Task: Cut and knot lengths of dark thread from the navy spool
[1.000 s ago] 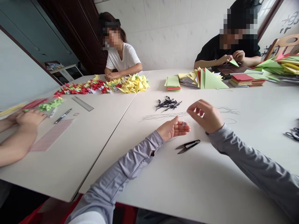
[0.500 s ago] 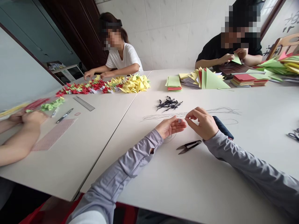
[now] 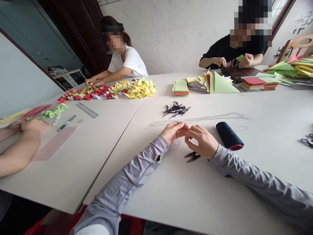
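The right hand has closed in on the left hand mid-frame — left fingers pinching a pale piece, right fingers' grip unclear — so slack thread could tangle.

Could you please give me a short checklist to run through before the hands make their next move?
1. Hands close together: ok; the left hand and right hand meet at the fingertips in this view.
2. Secure pinch: cannot tell; the fingers mostly hide whatever is between them.
3. Thread snips fully in view: not ok; the blades show, but the right hand hides most of the handle.
4. Thread spool at hand: ok; it lies on its side near the right wrist.
5. Black cords clear of the hands: ok; they lie in a heap beyond them.
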A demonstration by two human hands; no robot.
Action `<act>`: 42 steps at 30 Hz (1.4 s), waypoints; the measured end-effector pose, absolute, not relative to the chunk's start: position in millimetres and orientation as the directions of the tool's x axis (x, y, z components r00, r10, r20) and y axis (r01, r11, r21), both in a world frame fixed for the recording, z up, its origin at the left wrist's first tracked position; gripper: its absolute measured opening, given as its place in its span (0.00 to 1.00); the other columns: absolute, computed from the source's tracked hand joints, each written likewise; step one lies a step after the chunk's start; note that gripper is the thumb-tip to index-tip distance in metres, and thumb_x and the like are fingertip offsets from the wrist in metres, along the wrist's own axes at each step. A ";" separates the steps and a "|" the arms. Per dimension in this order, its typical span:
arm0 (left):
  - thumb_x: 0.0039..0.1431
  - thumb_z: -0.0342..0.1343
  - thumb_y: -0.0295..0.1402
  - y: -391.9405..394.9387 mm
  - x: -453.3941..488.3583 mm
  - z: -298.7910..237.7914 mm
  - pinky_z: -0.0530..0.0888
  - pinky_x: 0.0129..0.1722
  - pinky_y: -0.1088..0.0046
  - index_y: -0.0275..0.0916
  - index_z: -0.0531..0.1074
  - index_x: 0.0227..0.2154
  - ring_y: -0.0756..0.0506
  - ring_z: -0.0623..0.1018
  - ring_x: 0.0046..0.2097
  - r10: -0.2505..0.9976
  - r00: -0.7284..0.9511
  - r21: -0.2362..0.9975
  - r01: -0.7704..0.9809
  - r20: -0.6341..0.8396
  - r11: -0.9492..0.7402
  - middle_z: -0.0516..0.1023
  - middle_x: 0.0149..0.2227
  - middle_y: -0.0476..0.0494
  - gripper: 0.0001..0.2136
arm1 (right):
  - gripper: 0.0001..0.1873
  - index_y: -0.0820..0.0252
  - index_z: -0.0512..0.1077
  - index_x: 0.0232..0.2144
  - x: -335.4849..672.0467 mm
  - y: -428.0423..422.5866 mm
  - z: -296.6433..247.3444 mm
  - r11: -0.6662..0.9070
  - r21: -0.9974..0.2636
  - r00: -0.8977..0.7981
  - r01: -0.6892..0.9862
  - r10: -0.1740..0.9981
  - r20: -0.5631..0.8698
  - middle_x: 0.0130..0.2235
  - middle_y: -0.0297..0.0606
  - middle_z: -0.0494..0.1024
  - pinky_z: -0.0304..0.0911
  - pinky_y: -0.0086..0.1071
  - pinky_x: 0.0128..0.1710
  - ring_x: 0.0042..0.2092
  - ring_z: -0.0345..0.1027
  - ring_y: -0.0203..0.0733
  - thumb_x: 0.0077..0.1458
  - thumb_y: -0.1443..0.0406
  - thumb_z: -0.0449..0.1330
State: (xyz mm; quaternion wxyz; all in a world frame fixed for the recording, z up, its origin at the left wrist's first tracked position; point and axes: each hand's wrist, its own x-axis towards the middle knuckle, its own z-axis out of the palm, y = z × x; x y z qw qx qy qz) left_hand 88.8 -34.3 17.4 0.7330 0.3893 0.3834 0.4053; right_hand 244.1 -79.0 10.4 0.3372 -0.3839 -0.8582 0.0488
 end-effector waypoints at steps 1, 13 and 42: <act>0.53 0.59 0.32 -34.9 89.4 18.0 0.71 0.47 0.66 0.32 0.72 0.28 0.50 0.77 0.33 0.899 0.370 0.891 -0.288 -0.235 0.352 0.76 0.30 0.44 0.07 | 0.03 0.60 0.67 0.26 243.6 -79.8 8.0 0.703 -0.346 -0.484 0.621 0.692 0.536 0.30 0.38 0.70 0.57 0.32 0.34 0.33 0.57 0.38 0.50 0.70 0.55; 0.54 0.57 0.32 -35.3 91.8 22.6 0.73 0.43 0.67 0.32 0.71 0.30 0.49 0.78 0.35 0.941 0.306 0.957 -0.199 -0.146 0.213 0.76 0.31 0.43 0.07 | 0.03 0.60 0.67 0.26 240.9 -84.3 -3.7 0.696 -0.381 -0.547 0.609 0.716 0.433 0.30 0.38 0.70 0.55 0.32 0.35 0.34 0.58 0.37 0.50 0.69 0.54; 0.53 0.59 0.33 -34.3 91.9 25.3 0.71 0.45 0.66 0.32 0.71 0.31 0.49 0.78 0.36 0.939 0.312 0.956 -0.200 -0.144 0.213 0.77 0.32 0.43 0.07 | 0.03 0.59 0.68 0.26 236.5 -86.1 -3.9 0.742 -0.402 -0.617 0.536 0.669 0.414 0.30 0.38 0.71 0.58 0.32 0.35 0.34 0.58 0.38 0.50 0.70 0.55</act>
